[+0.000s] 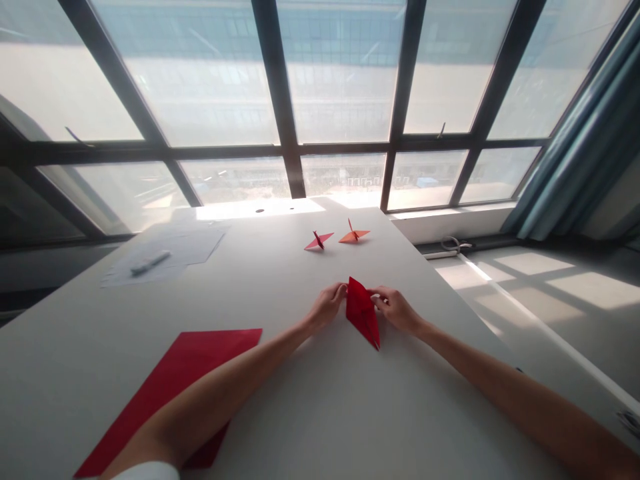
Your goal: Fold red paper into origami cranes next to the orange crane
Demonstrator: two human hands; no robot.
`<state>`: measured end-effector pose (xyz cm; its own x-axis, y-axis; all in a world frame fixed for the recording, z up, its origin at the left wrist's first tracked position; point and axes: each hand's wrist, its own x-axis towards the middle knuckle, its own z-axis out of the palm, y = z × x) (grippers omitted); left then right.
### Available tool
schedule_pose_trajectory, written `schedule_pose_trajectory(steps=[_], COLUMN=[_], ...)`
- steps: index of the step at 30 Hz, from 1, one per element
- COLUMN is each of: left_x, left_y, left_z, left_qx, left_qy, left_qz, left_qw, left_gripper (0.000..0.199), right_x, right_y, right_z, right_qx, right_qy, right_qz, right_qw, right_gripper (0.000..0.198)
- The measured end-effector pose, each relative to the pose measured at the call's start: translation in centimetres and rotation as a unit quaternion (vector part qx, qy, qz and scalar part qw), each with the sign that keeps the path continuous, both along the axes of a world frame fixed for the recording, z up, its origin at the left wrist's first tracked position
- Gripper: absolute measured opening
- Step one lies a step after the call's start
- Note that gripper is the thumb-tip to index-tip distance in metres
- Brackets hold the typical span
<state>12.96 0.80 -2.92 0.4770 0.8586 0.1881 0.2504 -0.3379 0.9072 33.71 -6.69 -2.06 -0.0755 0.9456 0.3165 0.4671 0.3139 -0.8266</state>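
Note:
A folded piece of red origami paper (361, 310), shaped like a long diamond, is held just above the white table (300, 400). Its lower tip points toward me and shows a narrow split. My left hand (327, 305) pinches its left edge near the upper corner. On the opposite side, my right hand (396, 309) grips the right edge between thumb and fingers. Beyond my hands stand two finished paper cranes, a red crane (319, 241) and an orange crane (354, 235).
A large red sheet (200, 360) lies at the left under my left forearm. Farther back are white papers (200, 243) with a pale, blurred object (151, 263) on top. Windows line the far side; a blue curtain (575, 153) hangs at the right.

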Motion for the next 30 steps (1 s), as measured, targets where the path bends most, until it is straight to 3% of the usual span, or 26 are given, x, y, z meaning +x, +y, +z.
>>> schedule_pose_trajectory(steps=[5, 11, 15, 24, 30], left_x=[0.0, -0.2, -0.5, -0.4, -0.4], left_y=[0.2, 0.0, -0.2, -0.5, -0.6], left_z=[0.5, 1.0, 1.1, 1.5, 1.4], left_qx=[-0.023, -0.079, -0.090, -0.115, -0.106], left_qy=[-0.028, -0.051, -0.044, -0.030, -0.040], left_qz=[-0.049, -0.075, -0.081, -0.043, -0.045], left_qw=[0.998, 0.993, 0.992, 0.992, 0.993], left_gripper=[0.047, 0.046, 0.045, 0.065, 0.060], right_x=[-0.7, -0.8, -0.9, -1.8, -2.7], right_y=[-0.1, 2.6, 3.5, 2.5, 2.4], right_z=[0.2, 0.3, 0.2, 0.5, 0.4], right_qx=[-0.032, -0.093, -0.135, -0.121, -0.109], right_qy=[0.036, 0.160, 0.189, 0.186, 0.211], right_qz=[0.012, 0.034, 0.076, 0.095, 0.074], right_qw=[0.999, 0.982, 0.970, 0.971, 0.968], right_gripper=[0.034, 0.038, 0.043, 0.043, 0.038])
